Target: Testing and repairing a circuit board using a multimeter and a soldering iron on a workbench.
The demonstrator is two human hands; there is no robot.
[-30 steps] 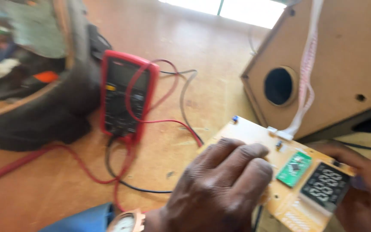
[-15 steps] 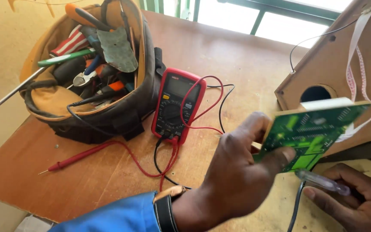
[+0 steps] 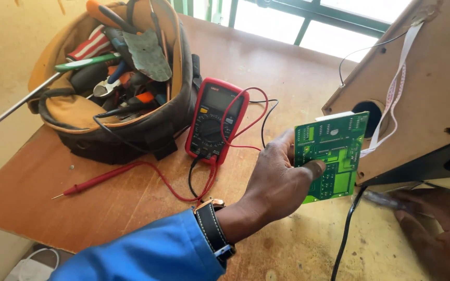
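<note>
A: What has the left hand (image 3: 277, 179) got?

B: A green circuit board (image 3: 332, 156), held upright with its solder side toward the camera. The fingers are closed on its left edge, thumb (image 3: 313, 169) pressed across the face, the board standing just off the wooden table (image 3: 266, 57).

A: And the right hand (image 3: 438, 229)?

B: Down at five o'clock, blurred. It rests on the table with a slim tool (image 3: 386, 199) under the fingers, but I cannot tell how tightly they close on it.

A: Where does the board sit against the rest?

B: At three o'clock from the red multimeter (image 3: 214, 120), and right in front of the round hole of the wooden speaker box (image 3: 433, 88). A white ribbon cable (image 3: 394, 99) hangs down the box to the board's right edge.

A: The meter leads?

B: Red and black wires loop beside the meter; the red probe (image 3: 97, 179) lies on the table at eight o'clock from it. An open tool bag (image 3: 115, 83) full of pliers and screwdrivers sits at ten o'clock, touching the meter. A black cable (image 3: 346, 234) runs down at six o'clock from the board
</note>
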